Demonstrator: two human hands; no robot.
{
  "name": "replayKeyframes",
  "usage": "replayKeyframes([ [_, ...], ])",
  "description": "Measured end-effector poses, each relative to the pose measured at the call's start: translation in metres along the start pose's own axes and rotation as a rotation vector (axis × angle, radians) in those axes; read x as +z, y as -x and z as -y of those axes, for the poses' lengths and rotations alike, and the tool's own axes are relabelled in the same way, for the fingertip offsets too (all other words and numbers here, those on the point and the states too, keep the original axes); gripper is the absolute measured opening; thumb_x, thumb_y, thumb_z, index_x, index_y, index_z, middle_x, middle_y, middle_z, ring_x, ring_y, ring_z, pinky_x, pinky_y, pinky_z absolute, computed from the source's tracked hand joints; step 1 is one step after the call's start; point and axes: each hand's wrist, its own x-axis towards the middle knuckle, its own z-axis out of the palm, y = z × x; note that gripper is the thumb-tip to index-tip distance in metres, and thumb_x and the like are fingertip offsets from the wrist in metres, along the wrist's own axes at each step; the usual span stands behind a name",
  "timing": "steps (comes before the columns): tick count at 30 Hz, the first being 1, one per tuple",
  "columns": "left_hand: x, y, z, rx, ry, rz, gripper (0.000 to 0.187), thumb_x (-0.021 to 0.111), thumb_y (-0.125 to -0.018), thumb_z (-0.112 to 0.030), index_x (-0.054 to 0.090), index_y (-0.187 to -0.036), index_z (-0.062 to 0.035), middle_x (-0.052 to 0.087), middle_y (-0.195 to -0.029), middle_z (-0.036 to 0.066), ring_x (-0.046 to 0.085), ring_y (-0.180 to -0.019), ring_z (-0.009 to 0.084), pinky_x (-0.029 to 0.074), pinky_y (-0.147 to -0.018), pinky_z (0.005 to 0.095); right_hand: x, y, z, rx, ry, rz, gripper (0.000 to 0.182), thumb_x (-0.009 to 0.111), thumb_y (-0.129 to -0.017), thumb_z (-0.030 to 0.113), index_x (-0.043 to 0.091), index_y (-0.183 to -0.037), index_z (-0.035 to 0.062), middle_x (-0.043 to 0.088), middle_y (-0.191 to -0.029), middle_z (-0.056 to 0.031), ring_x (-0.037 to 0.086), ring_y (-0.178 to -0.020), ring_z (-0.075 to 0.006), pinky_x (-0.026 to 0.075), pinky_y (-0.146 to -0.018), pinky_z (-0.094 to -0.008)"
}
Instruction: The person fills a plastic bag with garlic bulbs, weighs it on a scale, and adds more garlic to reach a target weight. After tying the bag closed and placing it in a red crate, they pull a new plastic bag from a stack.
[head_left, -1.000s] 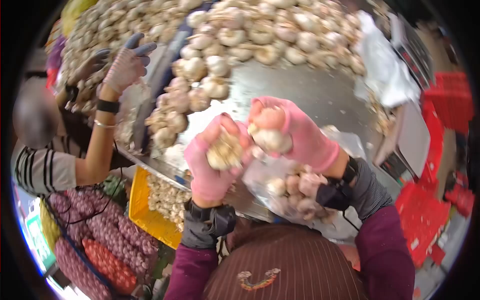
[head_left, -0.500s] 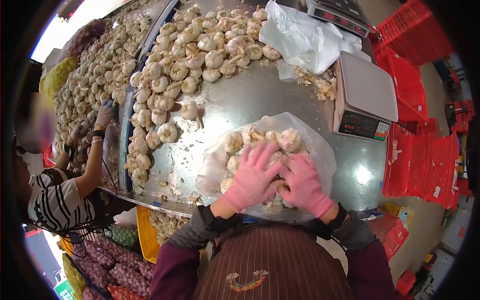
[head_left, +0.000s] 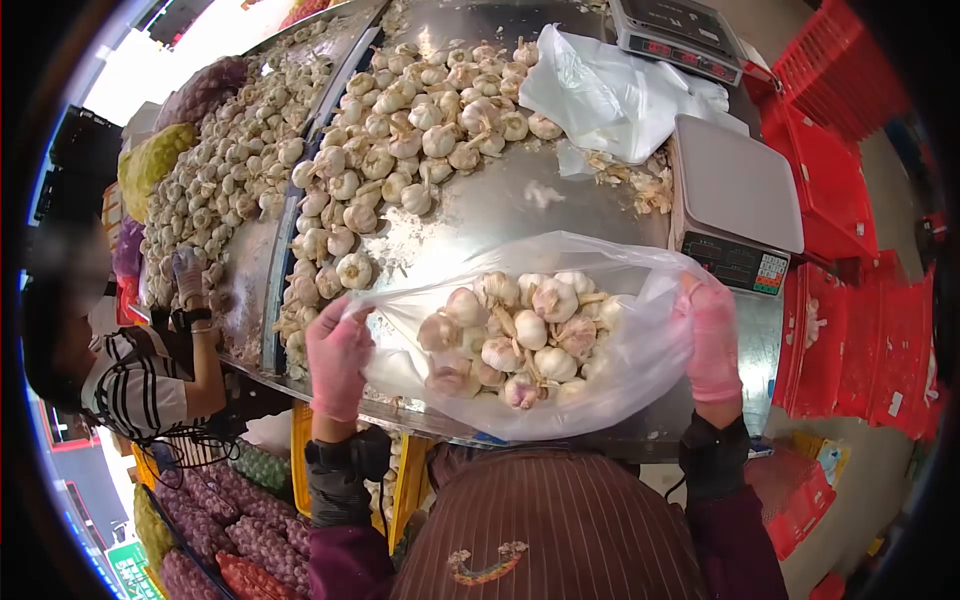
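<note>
A clear plastic bag [head_left: 640, 375] lies on the metal table in front of me, its mouth stretched wide. Inside it sit several garlic bulbs [head_left: 530, 330] in a heap. My left hand [head_left: 338, 352], in a pink glove, is closed on the bag's left edge. On the other side my right hand [head_left: 708, 338], also pink-gloved, grips the right edge, partly behind the film. A large pile of loose garlic [head_left: 430, 120] lies on the table beyond the bag.
A digital scale [head_left: 740, 190] stands at the right, with a second scale [head_left: 680, 35] farther back. White plastic bags [head_left: 610, 90] lie near garlic skins [head_left: 640, 180]. Red crates [head_left: 850, 340] line the right side. At left, a person's gloved hand [head_left: 188, 275] touches another garlic pile.
Both hands have moved apart, from on top of the garlic in the bag to its left and right edges. The bag is now pulled wide between them.
</note>
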Motion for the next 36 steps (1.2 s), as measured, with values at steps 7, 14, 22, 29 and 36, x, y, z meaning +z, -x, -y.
replayKeyframes([
  [7, 0.017, 0.041, -0.093, 0.195, 0.115, -0.086, 0.016, 0.05, -0.088, -0.01, 0.061, -0.09, 0.0023, 0.038, -0.059, -0.008, 0.032, -0.048, 0.0019, 0.023, -0.042, 0.0188, 0.017, -0.005, 0.055, -0.155, 0.005, -0.088, 0.018, 0.056, -0.09, 0.022, 0.063, -0.093, 0.0053, 0.045, -0.065, 0.008, 0.042, -0.057, -0.0028, 0.033, -0.052, -0.0183],
  [14, -0.025, -0.029, -0.006, 0.441, -0.823, -0.17, 0.027, 0.065, -0.079, -0.014, 0.06, -0.102, -0.0019, 0.055, -0.071, 0.003, 0.054, -0.061, 0.0115, 0.04, -0.053, 0.0203, 0.007, -0.071, -0.024, -0.934, 1.609, -0.214, 0.031, 0.06, -0.08, 0.014, 0.06, -0.111, 0.0094, 0.055, -0.114, -0.0047, 0.053, -0.099, -0.0203, 0.043, -0.084, -0.0402],
  [22, 0.059, -0.035, 0.053, 0.347, -1.91, 0.227, 0.043, 0.05, -0.082, -0.03, 0.056, -0.121, -0.0119, 0.041, -0.142, 0.013, 0.04, -0.129, 0.0355, 0.013, -0.106, 0.0647, -0.007, -0.111, -0.067, -0.642, 2.348, 0.471, 0.057, 0.065, -0.07, 0.032, 0.056, -0.123, 0.013, 0.034, -0.145, -0.0107, 0.022, -0.14, -0.0233, 0.009, -0.113, -0.0572],
  [29, -0.075, -0.041, 0.076, 0.273, -1.028, 0.394, 0.047, 0.063, -0.077, -0.022, 0.057, -0.121, -0.0085, 0.05, -0.13, 0.016, 0.051, -0.117, 0.0346, 0.036, -0.101, 0.0471, 0.01, -0.117, -0.009, 0.012, 1.81, 0.517, 0.04, 0.068, -0.066, 0.028, 0.064, -0.101, 0.0107, 0.058, -0.118, -0.01, 0.052, -0.114, -0.0287, 0.036, -0.101, -0.0475],
  [36, -0.043, -0.151, 0.089, 0.489, -1.466, -0.108, 0.033, 0.06, -0.07, -0.014, 0.059, -0.103, -0.0092, 0.055, -0.101, 0.014, 0.051, -0.097, 0.0348, 0.045, -0.078, 0.0426, 0.334, -0.114, -0.063, -0.899, 1.168, 0.936, 0.026, 0.055, -0.079, 0.01, 0.063, -0.103, 0.0062, 0.061, -0.102, -0.0116, 0.058, -0.098, -0.0319, 0.048, -0.084, -0.0396],
])
